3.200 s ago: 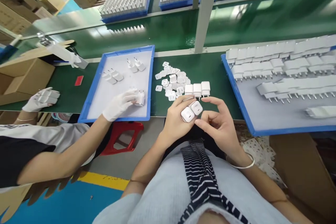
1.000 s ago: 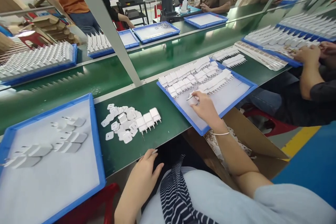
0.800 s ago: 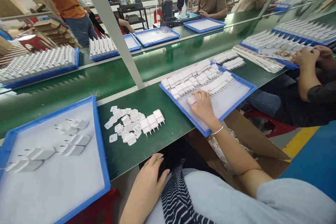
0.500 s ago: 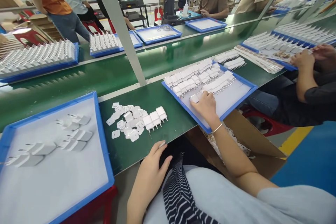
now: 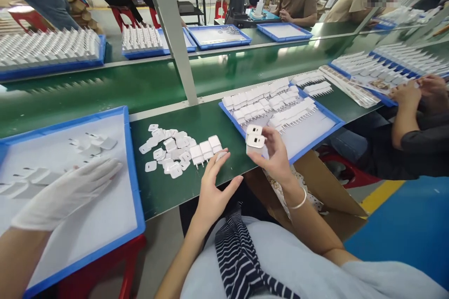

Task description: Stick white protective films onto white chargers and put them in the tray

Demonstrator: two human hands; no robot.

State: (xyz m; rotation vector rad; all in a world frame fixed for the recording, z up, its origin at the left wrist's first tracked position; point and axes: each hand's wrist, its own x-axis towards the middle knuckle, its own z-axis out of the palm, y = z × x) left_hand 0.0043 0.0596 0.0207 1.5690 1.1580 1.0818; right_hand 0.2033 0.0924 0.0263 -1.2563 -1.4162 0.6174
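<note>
Two white charger blocks are pinched between the fingers and thumb of my right hand, over the near left corner of a blue tray with rows of white chargers. My left hand has its fingers spread at the green bench's edge; a small whitish piece sits at a fingertip, too small to name. Just beyond that hand stand several white chargers in a short row, beside a loose pile of white square covers.
At left, a co-worker's gloved hand reaches over a blue-rimmed tray of chargers. A metal post rises behind the bench. Another co-worker's hands are at right. An open cardboard box lies below.
My right hand has lifted two charger blocks from the tray and moved them toward me. My left hand has moved up toward the short row. The gloved hand has come in from the left.
</note>
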